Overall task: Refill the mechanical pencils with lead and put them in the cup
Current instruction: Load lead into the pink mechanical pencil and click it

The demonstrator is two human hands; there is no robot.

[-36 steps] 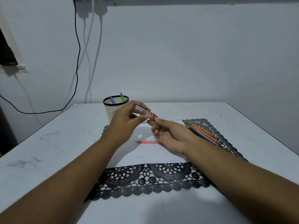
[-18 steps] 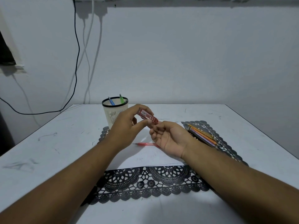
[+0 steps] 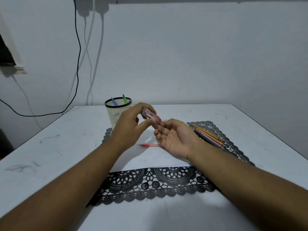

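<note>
Both hands raised: left hand [image 3: 129, 129] pinches red lead case [image 3: 150, 115]; right hand [image 3: 175, 139], palm up, fingers loosely curled at case's 4 o'clock end, grip indeterminate.

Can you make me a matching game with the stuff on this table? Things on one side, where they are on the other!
Things:
1. red lead case
2. pink pencil
3. blue and green pencils
4. orange pencil bundle

Places:
A. standing in the cup
B. lying on the white paper
C. held in the left hand
D. lying on the black lace mat, right side

Pairs: 1-C, 2-B, 3-A, 4-D
</note>
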